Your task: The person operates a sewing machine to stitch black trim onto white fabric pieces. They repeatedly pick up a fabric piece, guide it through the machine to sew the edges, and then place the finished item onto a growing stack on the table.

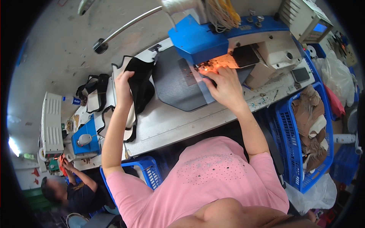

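My left hand (124, 89) is closed on the upper edge of a black fabric piece (143, 84) with pale lining, at the left end of the worktable. Under the blue head (199, 40) of a sewing machine, my right hand (227, 86) reaches in with bent fingers, thumb close to the index finger. Its fingertips are at the orange-lit spot (215, 64); whatever they hold is too small or hidden to make out. Beneath that hand, a dark grey plate (173, 91) covers much of the machine bed.
Black-and-white sewn pieces (95, 93) lie farther left. A blue basket (283, 125) of brown pieces stands right, and another blue basket (152, 169) is below the table. A control box (304, 21) is at upper right. Another person (78, 192) works at lower left.
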Available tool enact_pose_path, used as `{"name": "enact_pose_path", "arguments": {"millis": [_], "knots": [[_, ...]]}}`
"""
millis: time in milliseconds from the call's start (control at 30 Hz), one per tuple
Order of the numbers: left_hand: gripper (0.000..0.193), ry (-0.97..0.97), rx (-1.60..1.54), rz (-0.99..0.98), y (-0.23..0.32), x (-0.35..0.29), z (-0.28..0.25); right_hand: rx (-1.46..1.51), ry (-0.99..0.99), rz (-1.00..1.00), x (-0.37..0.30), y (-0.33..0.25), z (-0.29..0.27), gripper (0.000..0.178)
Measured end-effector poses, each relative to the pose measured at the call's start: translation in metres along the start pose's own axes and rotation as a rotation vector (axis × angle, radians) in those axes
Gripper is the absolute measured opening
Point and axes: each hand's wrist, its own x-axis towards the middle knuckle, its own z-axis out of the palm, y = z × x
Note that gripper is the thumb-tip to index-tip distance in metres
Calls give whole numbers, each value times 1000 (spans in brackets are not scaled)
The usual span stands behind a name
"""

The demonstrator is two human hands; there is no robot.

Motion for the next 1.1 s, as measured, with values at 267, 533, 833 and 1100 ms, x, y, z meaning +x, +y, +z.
{"name": "enact_pose_path", "arguments": {"millis": [267, 533, 833, 1100], "knots": [[25, -122, -32, 72, 24, -68, -44, -23, 11, 18, 1, -3, -2, 22], [24, 433, 692, 900, 52, -100, -95, -39, 2, 16, 0, 2, -3, 23], [57, 164, 935, 785, -62, -94, -197, -31, -8, 4, 1, 0, -1, 23], [27, 280, 873, 287, -189, -134, -218, -37, 2, -12, 1, -2, -2, 23]]}}
